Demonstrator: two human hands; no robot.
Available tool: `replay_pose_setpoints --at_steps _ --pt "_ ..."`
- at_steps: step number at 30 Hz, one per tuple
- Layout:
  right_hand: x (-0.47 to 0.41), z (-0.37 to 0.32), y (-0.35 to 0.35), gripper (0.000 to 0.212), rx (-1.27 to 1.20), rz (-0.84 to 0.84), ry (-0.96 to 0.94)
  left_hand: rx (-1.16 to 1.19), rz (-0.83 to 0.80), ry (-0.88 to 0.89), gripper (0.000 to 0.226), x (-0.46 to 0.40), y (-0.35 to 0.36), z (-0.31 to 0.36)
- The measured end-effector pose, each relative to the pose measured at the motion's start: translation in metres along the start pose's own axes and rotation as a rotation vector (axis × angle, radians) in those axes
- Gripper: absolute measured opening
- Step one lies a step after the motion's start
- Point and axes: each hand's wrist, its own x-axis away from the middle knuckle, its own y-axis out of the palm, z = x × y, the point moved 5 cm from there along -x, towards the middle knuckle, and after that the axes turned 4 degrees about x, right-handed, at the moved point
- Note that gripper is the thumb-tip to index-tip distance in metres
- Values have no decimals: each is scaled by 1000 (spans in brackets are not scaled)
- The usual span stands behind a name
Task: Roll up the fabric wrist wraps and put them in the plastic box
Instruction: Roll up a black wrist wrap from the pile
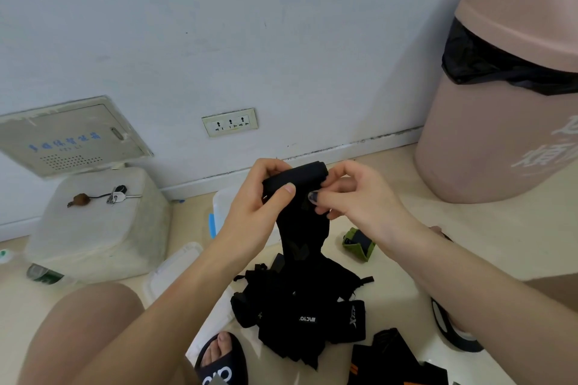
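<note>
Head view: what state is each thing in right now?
Black fabric wrist wrap: partly rolled, tail hanging.
Left hand: grips the roll.
Right hand: pinches the roll.
Green rolled wrap: rolled, on floor.
Black wrap pile: unrolled.
Clear plastic box: open.

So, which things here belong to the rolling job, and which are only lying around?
Job: black wrap gripped by left hand and right hand; pile of black wraps; green wrap; plastic box.
Lying around: keys; bin; bottle.

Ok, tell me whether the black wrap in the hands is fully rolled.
Partly rolled. The black wrap has a roll at its top between both hands, and its tail hangs unrolled.
</note>
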Motion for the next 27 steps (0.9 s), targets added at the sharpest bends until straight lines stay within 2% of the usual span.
replay_pose_setpoints --at_steps 7,13,15,18,23,27 --pt "0 0 5 38 33 53 -68 20 -32 10 17 2 3 1" --pt "1 -8 0 42 574 68 -375 57 -51 -15 17 0 2 3" --pt "-1 -9 1 30 521 -15 -411 74 -73 -27 18 0 1 3" --pt "-3 -7 5 17 337 -122 -358 63 -86 -32 19 1 1 3" --pt "-3 -4 5 21 174 -124 -347 27 -88 -4 18 4 1 5" --pt "-4 -4 8 27 148 -183 -353 -42 -95 50 18 7 1 10"
